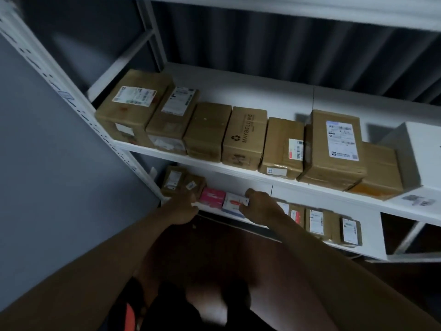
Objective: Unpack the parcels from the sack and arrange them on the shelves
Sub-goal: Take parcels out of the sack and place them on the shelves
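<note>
Both my hands reach to the lower shelf [238,217] of a white rack. My left hand [185,207] is against the left side of a pink parcel [212,197] at the shelf's front edge. My right hand [259,205] grips the right end of a white parcel with a red mark [232,203], which lies beside the pink one. Brown boxes [177,182] stand just left of the pink parcel. The sack is not in view.
The middle shelf [274,96] carries a row of several brown cardboard boxes [245,137] along its front and a white box [415,161] at the right. More labelled parcels [319,222] stand on the lower shelf's right. A grey wall is at the left.
</note>
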